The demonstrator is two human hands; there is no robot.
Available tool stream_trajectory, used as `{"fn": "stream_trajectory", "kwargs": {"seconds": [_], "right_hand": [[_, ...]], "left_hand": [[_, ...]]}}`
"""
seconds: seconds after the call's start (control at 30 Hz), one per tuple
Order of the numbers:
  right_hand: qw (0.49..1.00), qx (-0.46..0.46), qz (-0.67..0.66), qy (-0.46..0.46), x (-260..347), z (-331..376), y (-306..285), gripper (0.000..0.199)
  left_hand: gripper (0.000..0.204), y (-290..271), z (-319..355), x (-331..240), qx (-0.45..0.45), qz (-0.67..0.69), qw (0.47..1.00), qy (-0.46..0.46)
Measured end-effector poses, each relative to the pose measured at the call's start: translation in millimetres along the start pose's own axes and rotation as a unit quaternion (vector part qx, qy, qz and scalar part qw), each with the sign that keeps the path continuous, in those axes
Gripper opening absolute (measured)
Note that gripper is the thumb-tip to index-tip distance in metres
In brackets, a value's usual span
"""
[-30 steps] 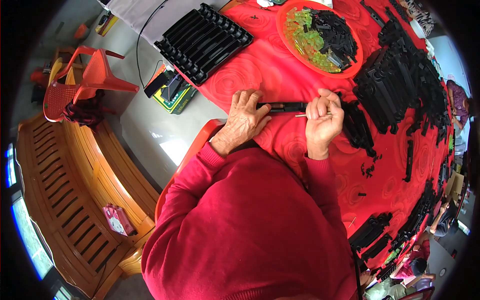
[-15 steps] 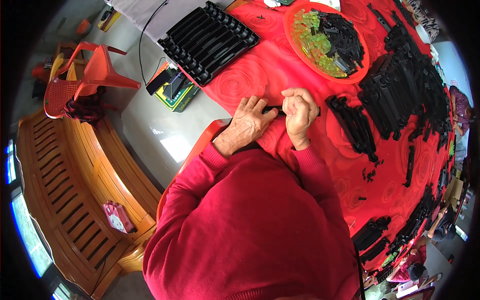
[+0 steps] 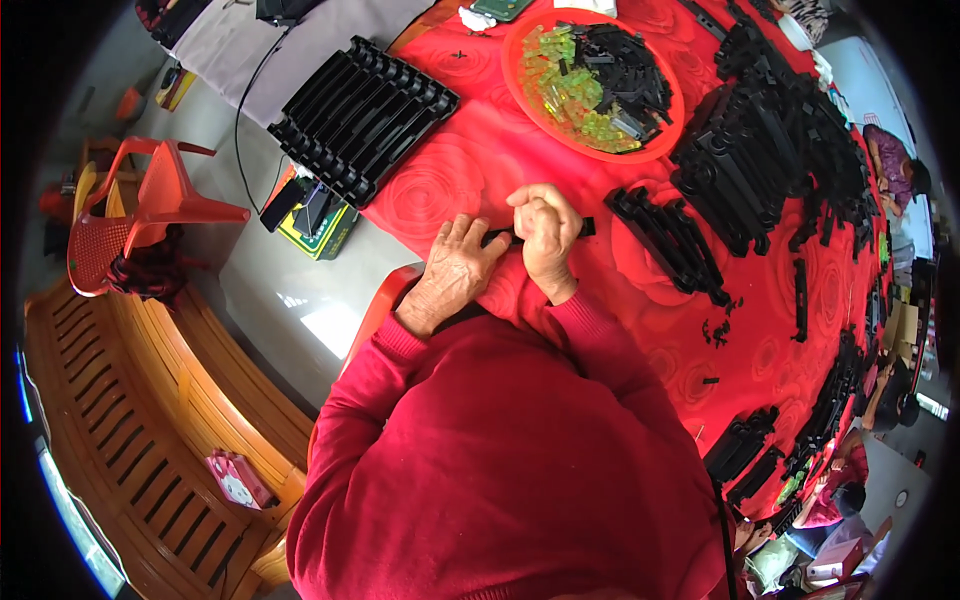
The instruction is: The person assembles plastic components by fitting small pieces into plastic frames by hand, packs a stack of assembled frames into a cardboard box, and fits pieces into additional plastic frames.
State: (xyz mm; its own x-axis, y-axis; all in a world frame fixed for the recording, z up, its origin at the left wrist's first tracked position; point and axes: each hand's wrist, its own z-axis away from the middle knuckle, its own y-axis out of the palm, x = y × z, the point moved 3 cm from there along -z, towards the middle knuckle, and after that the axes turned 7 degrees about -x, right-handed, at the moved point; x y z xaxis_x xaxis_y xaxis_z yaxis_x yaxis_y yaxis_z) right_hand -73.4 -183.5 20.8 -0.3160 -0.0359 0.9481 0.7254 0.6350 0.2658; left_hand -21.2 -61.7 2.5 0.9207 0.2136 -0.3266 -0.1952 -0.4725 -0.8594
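Observation:
A narrow black plastic strip [image 3: 588,227] lies on the red tablecloth [image 3: 430,190] in front of me, partly covered by my hands. My left hand [image 3: 455,270] holds its left end, the thumb and fingers on either side of it. Over the strip's middle, my right hand [image 3: 547,235] is closed with its fingers curled in. Whatever those fingers pinch is hidden. To the right lie several long black plastic holders [image 3: 665,245] side by side. Beyond my hands, a round red basin [image 3: 672,140] holds yellow-green clear pieces [image 3: 570,95] and small black pieces [image 3: 625,70].
A black slotted tray [image 3: 365,120] rests at the table's left edge. Large piles of black parts [image 3: 745,170] cover the far right, with tiny black bits [image 3: 716,330] nearer. A red plastic chair [image 3: 150,215] and wooden bench [image 3: 130,420] stand left. Other people [image 3: 890,170] sit far right.
The whole view has shifted, so the table things appear farther left. My hands stay on the black strip in much the same pose, the right one still closed.

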Motion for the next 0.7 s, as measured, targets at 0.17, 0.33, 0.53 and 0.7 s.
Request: {"fn": "stream_trajectory", "kwargs": {"seconds": [0.17, 0.33, 0.53, 0.7], "right_hand": [[0.999, 0.023, -0.019, 0.027, 2, 1, 0, 0.025], [1.0, -0.006, -0.017, 0.017, 0, 0, -7, 0.024], [1.0, 0.009, -0.018, 0.014, 0, 4, -7, 0.022], [0.998, 0.007, 0.038, -0.042, 26, -11, -12, 0.011]], "left_hand": [[0.028, 0, 0, -2, -0.013, -0.009, 1.0, 0.001], [0.026, -4, -3, -7, -0.014, -0.013, 1.0, -0.008], [0.02, -3, -2, -6, -0.08, -0.043, 0.996, 0.025], [0.021, 1, 0, -2, -0.036, -0.021, 0.999, -0.006]]}}
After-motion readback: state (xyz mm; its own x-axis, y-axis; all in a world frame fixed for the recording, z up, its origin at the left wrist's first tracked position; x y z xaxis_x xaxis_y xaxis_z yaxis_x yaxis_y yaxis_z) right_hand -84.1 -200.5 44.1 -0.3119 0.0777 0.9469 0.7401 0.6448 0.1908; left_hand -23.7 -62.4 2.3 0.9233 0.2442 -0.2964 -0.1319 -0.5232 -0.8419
